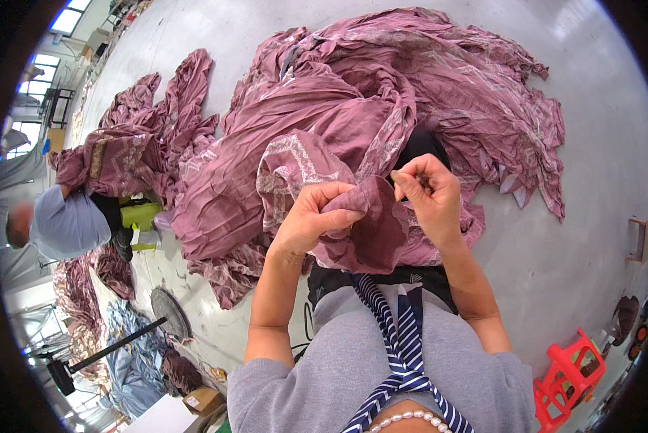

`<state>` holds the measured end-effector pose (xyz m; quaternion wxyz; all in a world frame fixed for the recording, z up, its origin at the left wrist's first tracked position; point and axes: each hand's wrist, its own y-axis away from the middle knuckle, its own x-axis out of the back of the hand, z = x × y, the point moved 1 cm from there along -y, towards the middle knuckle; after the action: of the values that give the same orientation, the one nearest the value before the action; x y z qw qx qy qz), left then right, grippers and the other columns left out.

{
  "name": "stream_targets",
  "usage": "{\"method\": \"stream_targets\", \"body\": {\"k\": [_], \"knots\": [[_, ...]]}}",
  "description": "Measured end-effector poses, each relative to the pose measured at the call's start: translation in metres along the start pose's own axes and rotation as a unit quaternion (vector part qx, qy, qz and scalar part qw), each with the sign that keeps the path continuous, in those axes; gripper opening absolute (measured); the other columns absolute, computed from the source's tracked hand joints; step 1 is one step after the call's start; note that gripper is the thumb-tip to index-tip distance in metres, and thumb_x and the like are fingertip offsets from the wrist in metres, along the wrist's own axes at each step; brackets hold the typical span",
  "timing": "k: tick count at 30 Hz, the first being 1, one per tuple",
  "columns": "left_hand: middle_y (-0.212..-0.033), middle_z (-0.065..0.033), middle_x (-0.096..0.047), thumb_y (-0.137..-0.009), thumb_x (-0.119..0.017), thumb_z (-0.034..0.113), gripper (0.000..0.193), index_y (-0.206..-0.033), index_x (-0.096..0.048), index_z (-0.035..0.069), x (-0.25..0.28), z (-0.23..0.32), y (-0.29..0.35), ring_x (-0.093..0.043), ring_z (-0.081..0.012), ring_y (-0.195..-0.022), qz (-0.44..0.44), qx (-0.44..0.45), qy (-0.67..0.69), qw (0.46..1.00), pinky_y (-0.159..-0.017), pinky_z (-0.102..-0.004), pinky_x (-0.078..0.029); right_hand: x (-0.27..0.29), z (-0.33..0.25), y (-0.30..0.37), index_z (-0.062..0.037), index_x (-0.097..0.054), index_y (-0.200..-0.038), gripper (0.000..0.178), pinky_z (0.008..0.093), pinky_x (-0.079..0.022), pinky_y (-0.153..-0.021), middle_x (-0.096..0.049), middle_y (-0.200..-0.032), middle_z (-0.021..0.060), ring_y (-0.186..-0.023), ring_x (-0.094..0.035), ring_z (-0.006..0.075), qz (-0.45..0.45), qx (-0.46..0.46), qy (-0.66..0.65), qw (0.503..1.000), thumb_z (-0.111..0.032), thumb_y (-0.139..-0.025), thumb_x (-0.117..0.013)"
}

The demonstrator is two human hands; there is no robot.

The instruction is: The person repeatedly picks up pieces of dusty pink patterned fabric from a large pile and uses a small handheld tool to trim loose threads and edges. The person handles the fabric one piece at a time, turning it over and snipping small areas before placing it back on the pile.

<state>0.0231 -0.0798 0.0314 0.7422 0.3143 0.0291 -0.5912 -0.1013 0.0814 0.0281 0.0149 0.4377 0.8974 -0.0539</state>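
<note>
Mauve cloth (338, 119): left hand (308, 221) pinching edge; right hand (434, 196) just beside, fingers pressed together, contents unclear.

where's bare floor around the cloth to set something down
Bare grey floor lies between the mauve cloth and the red stool at right. A narrower strip runs between the cloth and the round dark base. Crowded: lower left, with blue fabric and a cardboard box.
</note>
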Motion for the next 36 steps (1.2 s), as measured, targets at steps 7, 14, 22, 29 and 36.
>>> {"method": "stream_targets", "body": {"k": [7,14,22,29,36], "knots": [[-0.100,-0.0032,-0.063,-0.072,-0.061,0.002,0.031,-0.102,-0.065,0.002,0.061,0.030,0.035,-0.058,-0.0134,-0.093,0.251,-0.320,-0.486,0.773,-0.083,-0.0278,-0.046,0.081,0.023,0.002,-0.0033,-0.057,-0.082,0.018,0.0176,-0.037,-0.053,-0.055,-0.065,-0.0023,-0.059,-0.049,0.0023,0.155,0.004,-0.018,0.988,-0.017,-0.092,-0.061],[-0.117,-0.0111,-0.059,-0.080,-0.070,0.006,0.043,-0.119,-0.055,-0.002,0.108,0.036,0.048,-0.057,-0.0231,-0.105,0.551,-0.403,-0.405,0.608,-0.088,-0.0347,-0.047,0.179,0.101,0.055,-0.0042,-0.062,-0.092,0.019,0.0179,-0.029,-0.046,-0.061,-0.073,-0.0010,-0.051,-0.040,0.0005,0.226,-0.116,0.141,0.957,-0.024,-0.091,-0.061],[-0.099,-0.0144,-0.063,-0.070,-0.067,-0.004,0.022,-0.091,-0.064,0.003,-0.048,-0.056,-0.048,-0.060,-0.0311,-0.098,0.041,-0.346,-0.493,0.797,-0.087,-0.0370,-0.047,0.198,0.184,0.110,-0.0012,-0.062,-0.085,0.035,0.0348,-0.048,-0.060,-0.065,-0.079,0.0089,-0.066,-0.058,0.0166,0.160,-0.269,0.254,0.915,-0.036,-0.089,-0.060],[-0.092,-0.0127,-0.062,-0.071,-0.070,0.002,0.019,-0.088,-0.065,0.005,-0.106,-0.095,-0.094,-0.059,-0.0325,-0.092,-0.093,-0.367,-0.507,0.774,-0.082,-0.0389,-0.047,0.182,0.213,0.125,-0.0053,-0.068,-0.086,0.027,0.0294,-0.042,-0.060,-0.054,-0.071,-0.0062,-0.066,-0.047,0.0082,0.018,-0.357,0.157,0.921,-0.032,-0.087,-0.065],[-0.100,-0.0072,-0.059,-0.093,-0.056,0.019,0.047,-0.134,-0.036,0.007,-0.123,-0.094,-0.114,-0.061,-0.0172,-0.079,-0.147,0.017,-0.168,0.975,-0.053,-0.0283,-0.054,0.153,0.078,0.091,0.0005,-0.059,-0.104,0.034,0.0291,-0.047,-0.075,-0.065,-0.088,0.0067,-0.082,-0.060,0.0141,0.218,0.001,0.196,0.956,-0.024,-0.082,-0.068]]}}
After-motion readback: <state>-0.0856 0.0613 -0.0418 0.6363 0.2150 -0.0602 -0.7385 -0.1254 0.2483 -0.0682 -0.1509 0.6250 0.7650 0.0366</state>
